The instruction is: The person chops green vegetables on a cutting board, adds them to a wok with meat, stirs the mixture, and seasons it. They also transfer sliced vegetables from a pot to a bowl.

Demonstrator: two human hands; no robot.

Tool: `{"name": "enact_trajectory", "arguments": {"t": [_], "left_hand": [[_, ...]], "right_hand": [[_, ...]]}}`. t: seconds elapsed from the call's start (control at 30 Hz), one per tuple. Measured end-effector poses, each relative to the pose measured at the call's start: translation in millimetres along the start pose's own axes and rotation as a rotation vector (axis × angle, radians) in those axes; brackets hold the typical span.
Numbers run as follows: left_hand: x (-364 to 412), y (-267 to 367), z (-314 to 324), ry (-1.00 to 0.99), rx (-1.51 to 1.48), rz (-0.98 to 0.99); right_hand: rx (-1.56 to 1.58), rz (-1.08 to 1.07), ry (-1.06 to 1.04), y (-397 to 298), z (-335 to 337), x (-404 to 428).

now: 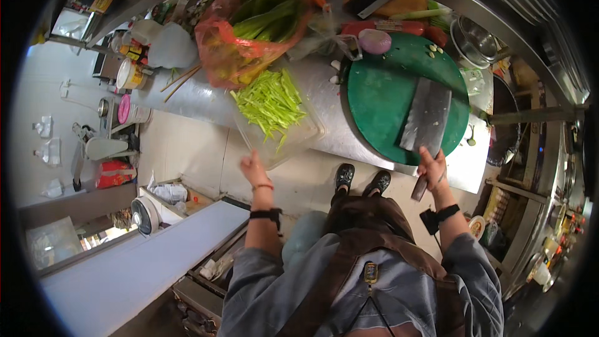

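Note:
My right hand [431, 168] grips the wooden handle of a broad-bladed cleaver [428, 112]. Its blade lies over a round green cutting board [379, 98], with small bits stuck to the steel. My left hand [255, 168], fingers curled, is at the near left edge of a clear plastic tray [295, 142]; whether it grips that edge is unclear. Sliced light-green vegetable strips [271, 100] are heaped in the tray, which juts past the counter's front edge. A purple onion [374, 41] and peeled garlic cloves [433, 50] sit at the board's far side.
A red plastic bag [217, 37] of green vegetables stands behind the tray on the steel counter [323, 84]. Chopsticks [180, 84] lie left of it. Another cleaver [369, 0] rests on a wooden board at the back. Metal bowls [475, 42] stand at right, below an overhead shelf.

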State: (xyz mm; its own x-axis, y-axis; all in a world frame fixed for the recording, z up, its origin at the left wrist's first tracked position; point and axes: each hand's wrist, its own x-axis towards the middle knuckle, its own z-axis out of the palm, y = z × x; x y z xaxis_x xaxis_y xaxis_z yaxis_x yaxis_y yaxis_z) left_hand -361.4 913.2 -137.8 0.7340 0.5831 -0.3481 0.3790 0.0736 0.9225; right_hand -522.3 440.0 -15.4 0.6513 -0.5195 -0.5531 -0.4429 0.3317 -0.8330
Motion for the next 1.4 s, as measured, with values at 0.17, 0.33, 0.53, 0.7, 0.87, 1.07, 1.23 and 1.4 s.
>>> {"name": "enact_trajectory", "arguments": {"t": [0.17,0.33,0.53,0.7,0.87,1.07,1.23,1.4], "left_hand": [[-80.0,3.3,34.9,-0.273,-0.668,-0.564],[-95.7,-28.4,7.6,-0.434,-0.720,-0.496],[-253.6,-36.4,-96.9,-0.618,0.063,0.056],[-412.1,1.9,-84.9,-0.627,-0.318,-0.333],[-535.3,40.0,25.4,-0.974,-0.152,-0.449],[-684.9,35.0,213.0,-1.444,0.136,-0.461],[-816.3,-2.0,353.4,-1.462,-0.258,-0.875],[-906.0,-38.8,486.2,-1.664,-0.297,-0.923]], "right_hand": [[-0.234,-0.078,-0.075,-21.5,-30.8,44.4],[-0.875,-0.311,-0.037,-38.6,-86.7,43.5],[-0.698,-0.322,-0.153,1.5,-215.6,-33.1],[-0.346,-0.237,-0.295,24.2,-328.8,-110.3],[0.041,-0.185,-0.473,6.0,-398.9,-159.0],[0.398,-0.429,-0.128,-25.7,-501.6,-141.6],[0.618,-0.345,0.043,-55.7,-625.9,-102.1],[0.583,-0.393,0.084,-103.0,-736.6,-22.0]]}}
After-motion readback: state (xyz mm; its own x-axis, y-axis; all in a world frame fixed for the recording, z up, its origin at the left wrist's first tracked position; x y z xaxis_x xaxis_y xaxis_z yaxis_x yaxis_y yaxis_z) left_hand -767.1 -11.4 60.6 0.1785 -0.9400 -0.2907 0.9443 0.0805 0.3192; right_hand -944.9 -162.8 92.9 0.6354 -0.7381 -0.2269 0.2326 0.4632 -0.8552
